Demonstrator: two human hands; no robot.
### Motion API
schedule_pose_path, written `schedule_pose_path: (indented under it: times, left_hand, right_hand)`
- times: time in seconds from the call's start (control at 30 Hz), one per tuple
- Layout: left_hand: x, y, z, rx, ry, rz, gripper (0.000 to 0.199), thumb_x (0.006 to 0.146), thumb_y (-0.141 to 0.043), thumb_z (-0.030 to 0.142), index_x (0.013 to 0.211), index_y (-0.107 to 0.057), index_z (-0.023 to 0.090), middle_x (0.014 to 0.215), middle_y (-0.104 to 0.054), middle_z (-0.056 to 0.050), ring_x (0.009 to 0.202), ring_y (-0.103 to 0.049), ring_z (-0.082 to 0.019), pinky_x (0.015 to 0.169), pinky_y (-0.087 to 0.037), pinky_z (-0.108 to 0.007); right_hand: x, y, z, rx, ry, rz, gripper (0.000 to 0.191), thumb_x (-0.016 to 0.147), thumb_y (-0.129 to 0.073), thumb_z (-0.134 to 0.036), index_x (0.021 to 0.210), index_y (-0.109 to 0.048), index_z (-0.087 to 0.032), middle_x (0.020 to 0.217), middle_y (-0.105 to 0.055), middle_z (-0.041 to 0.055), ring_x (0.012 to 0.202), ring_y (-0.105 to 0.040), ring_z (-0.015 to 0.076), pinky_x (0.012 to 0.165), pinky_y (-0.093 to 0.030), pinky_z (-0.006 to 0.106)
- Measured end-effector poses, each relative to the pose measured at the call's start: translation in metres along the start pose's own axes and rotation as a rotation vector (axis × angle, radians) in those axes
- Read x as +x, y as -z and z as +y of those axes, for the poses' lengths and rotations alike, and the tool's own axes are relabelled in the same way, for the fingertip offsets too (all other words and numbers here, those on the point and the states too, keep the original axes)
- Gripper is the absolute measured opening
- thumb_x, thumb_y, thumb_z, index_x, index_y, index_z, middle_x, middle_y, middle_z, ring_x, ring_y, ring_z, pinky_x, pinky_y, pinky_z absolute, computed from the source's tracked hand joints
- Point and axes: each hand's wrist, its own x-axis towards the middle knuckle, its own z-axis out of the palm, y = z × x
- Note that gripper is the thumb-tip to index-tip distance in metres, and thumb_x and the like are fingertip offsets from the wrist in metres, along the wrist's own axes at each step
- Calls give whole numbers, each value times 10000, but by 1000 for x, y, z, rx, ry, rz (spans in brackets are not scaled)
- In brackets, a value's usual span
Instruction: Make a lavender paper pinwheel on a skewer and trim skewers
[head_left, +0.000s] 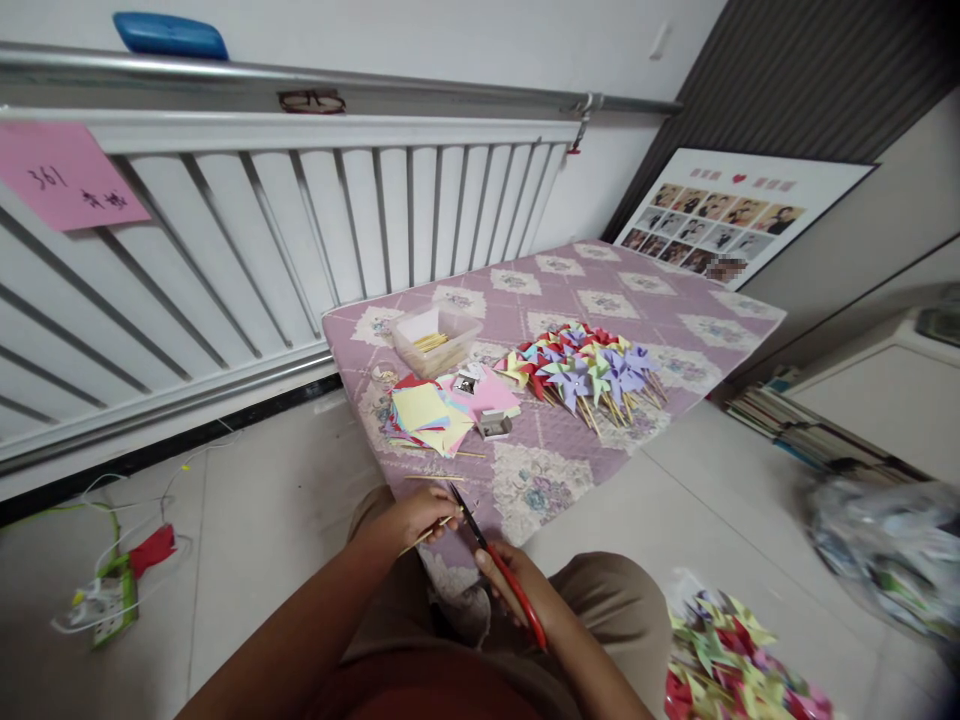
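Observation:
My left hand point(429, 516) is closed around a thin wooden stick point(426, 537) at the near edge of the cloth-covered table. Red-handled scissors point(517, 597) with dark blades are in my right hand point(511, 582); the blades point up and left, their tips beside the stick's upper end. Just beyond my hands, another stick point(433, 478) lies on the table. Farther off are stacked coloured paper squares point(424, 408), a small open grey box point(495, 425) and a clear plastic container point(450, 352) of sticks. Many paper pinwheels point(592, 370) lie in a heap to the right.
A white radiator point(337, 220) runs behind the table point(540, 275). More pinwheels point(735, 650) lie at lower right, near a plastic bag point(885, 550). On the left floor sits a green-edged power strip point(115, 603) with cables.

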Motion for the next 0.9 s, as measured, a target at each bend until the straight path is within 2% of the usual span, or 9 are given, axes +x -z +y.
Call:
schedule_pose_path:
  times: [0.1, 0.23, 0.33, 0.4, 0.5, 0.67, 0.77, 0.9]
  left_hand:
    - [-4, -1, -1, 78, -18, 46, 152, 753, -545, 340, 790, -584, 197, 693, -592, 7, 468, -435, -107, 472, -344, -244]
    - [-13, 1, 11, 277, -68, 199, 171, 803, -488, 255, 915, -594, 181, 710, -599, -2, 568, -525, -139, 554, -411, -250]
    - [-14, 3, 31, 488, -185, 336, 188, 823, -465, 175, 927, -622, 172, 864, -648, -44, 807, -589, -177, 765, -454, -292]
    - [-10, 3, 42, 633, -268, 392, 210, 852, -450, 158, 935, -642, 177, 1010, -653, -76, 985, -570, -207, 915, -418, -329]
    - [2, -1, 48, 828, -324, 405, 238, 883, -434, 138, 943, -662, 172, 1103, -637, -119, 1074, -544, -238, 996, -382, -374]
    - [14, -10, 40, 1057, -333, 392, 304, 921, -383, 124, 1021, -669, 144, 1153, -628, -162, 1124, -526, -281, 1026, -377, -425]
    - [16, -15, 42, 1124, -336, 387, 342, 959, -347, 162, 1131, -642, 154, 1221, -609, -157, 1186, -502, -287, 1054, -361, -422]
    - [27, -22, 62, 1134, -268, 368, 392, 939, -327, 98, 1215, -599, 160, 1280, -579, -166, 1134, -568, -275, 990, -421, -402]
  right_hand:
    - [-7, 2, 1, 101, 18, 44, 649, 690, -538, -867, 775, -474, -227, 558, -414, -79, 408, -332, 64, 373, -241, 201]
    - [-18, 8, 12, 211, -31, 92, 647, 699, -554, -849, 861, -500, -225, 580, -434, -85, 400, -348, 56, 348, -252, 175]
    - [-25, 9, 20, 259, -43, 109, 657, 703, -562, -839, 919, -520, -220, 604, -452, -84, 409, -360, 50, 343, -279, 156]
    - [-29, 7, 24, 281, -26, 118, 658, 707, -551, -842, 911, -519, -218, 598, -443, -90, 392, -342, 41, 334, -282, 154]
    - [-34, 1, 26, 301, 6, 119, 651, 719, -536, -846, 873, -507, -215, 607, -432, -94, 381, -311, 28, 326, -268, 151]
    - [-45, -3, 32, 359, 14, 106, 670, 741, -526, -841, 962, -519, -208, 646, -435, -87, 416, -323, 26, 357, -265, 146]
    - [-50, -3, 38, 401, 1, 114, 666, 737, -539, -838, 979, -524, -218, 659, -440, -79, 433, -329, 35, 361, -255, 150]
    - [-51, -4, 41, 410, 7, 120, 614, 764, -533, -818, 906, -522, -221, 653, -432, -73, 442, -328, 43, 359, -247, 154]
